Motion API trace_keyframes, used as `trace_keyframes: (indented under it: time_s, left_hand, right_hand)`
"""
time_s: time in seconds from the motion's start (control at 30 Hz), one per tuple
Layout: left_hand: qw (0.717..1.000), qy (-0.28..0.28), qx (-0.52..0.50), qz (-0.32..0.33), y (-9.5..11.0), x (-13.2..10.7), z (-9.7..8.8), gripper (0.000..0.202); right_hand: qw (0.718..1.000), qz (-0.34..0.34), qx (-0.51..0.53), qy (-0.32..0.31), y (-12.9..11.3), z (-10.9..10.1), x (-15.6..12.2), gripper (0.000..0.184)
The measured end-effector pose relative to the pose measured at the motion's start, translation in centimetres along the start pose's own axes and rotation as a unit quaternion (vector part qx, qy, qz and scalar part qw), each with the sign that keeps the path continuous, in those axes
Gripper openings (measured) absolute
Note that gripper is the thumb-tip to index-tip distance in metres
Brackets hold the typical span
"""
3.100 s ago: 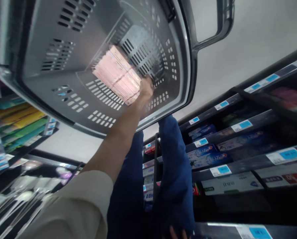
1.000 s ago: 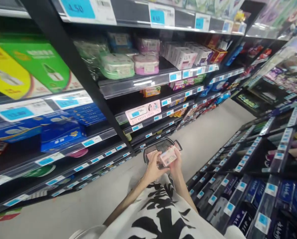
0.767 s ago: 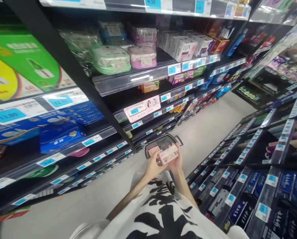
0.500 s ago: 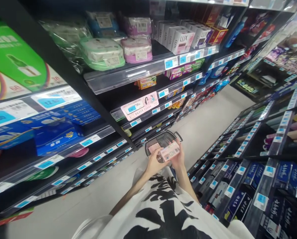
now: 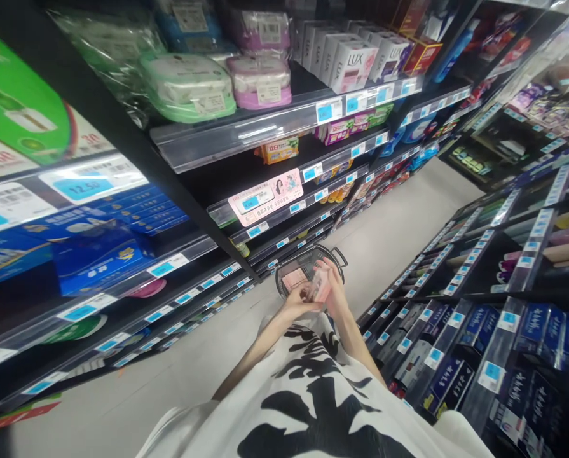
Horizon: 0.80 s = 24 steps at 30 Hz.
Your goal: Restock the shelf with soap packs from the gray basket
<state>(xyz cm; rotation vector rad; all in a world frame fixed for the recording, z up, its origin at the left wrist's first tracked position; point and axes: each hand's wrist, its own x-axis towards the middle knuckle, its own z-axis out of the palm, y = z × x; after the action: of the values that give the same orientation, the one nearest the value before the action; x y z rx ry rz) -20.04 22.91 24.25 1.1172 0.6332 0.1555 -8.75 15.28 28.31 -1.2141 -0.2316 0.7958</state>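
Observation:
Both my hands are at a small pink soap box [image 5: 319, 286], held in front of my body above a dark shopping basket [image 5: 284, 296]. My left hand [image 5: 297, 304] is closed around its left and lower side. My right hand [image 5: 334, 289] closes on the right side, with the fingers partly over the top. The box is tilted so that a narrow face shows, and fingers cover part of it. Inside the basket lies a flat pink package [image 5: 294, 278], left of the held box and apart from it.
On the left shelf stand white LUX soap boxes [image 5: 353, 67], with green [image 5: 189, 89] and pink wrapped soap cases [image 5: 260, 83] beside them. Below runs a shelf edge with a pink promotion tag [image 5: 265, 197]. Dark blue boxes [image 5: 484, 327] fill the right shelf. The pale aisle floor [image 5: 398, 222] lies between.
The soap box has turned from its broad printed face to a narrower side. My right fingers have shifted up over it. The view has moved slightly, and more of the pink package in the basket shows.

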Motion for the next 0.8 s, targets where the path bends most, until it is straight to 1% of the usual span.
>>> trace_keyframes:
  time_s: [0.03, 0.1, 0.17, 0.27, 0.33, 0.4, 0.47, 0.57, 0.7, 0.8]
  left_hand:
    - [0.998, -0.019, -0.056, -0.01, 0.2, -0.1, 0.1, 0.077]
    - [0.985, -0.044, -0.164, -0.013, 0.6, -0.7, 0.1, 0.081]
    - [0.972, -0.052, -0.228, -0.015, 1.1, -1.4, -0.1, 0.077]
    - [0.968, -0.035, -0.248, -0.007, 1.4, -2.2, -0.9, 0.068]
    - [0.971, -0.018, -0.24, 0.0, 1.3, -2.5, -1.6, 0.067]
    - [0.975, -0.005, -0.222, 0.007, 1.1, -2.7, -2.2, 0.067]
    - [0.979, -0.001, -0.202, 0.012, 1.2, -2.9, -2.6, 0.068]
    - [0.981, 0.011, -0.19, 0.03, 1.9, -3.3, -3.0, 0.074]
    - [0.976, 0.023, -0.189, 0.105, 3.7, -3.8, -3.8, 0.086]
    - [0.978, 0.018, -0.154, 0.142, 4.4, -4.0, -4.9, 0.088]
  right_hand:
    - [0.999, -0.016, -0.026, -0.039, -0.1, 0.2, -0.2, 0.06]
    - [0.991, -0.051, -0.073, -0.101, -0.4, 0.1, -0.4, 0.07]
    - [0.977, -0.075, -0.13, -0.15, -0.6, -0.3, -0.5, 0.083]
    - [0.946, -0.092, -0.22, -0.219, -0.9, -1.2, -0.8, 0.095]
    - [0.93, -0.106, -0.252, -0.245, -1.0, -1.5, -1.2, 0.094]
    - [0.927, -0.121, -0.262, -0.239, -1.0, -1.5, -1.6, 0.087]
    - [0.928, -0.135, -0.267, -0.221, -0.9, -1.3, -1.8, 0.077]
    - [0.924, -0.156, -0.281, -0.207, -0.9, -1.3, -2.0, 0.072]
    - [0.926, -0.169, -0.28, -0.188, -1.0, -1.6, -2.1, 0.069]
    - [0.928, -0.17, -0.276, -0.182, -1.1, -1.9, -2.2, 0.068]
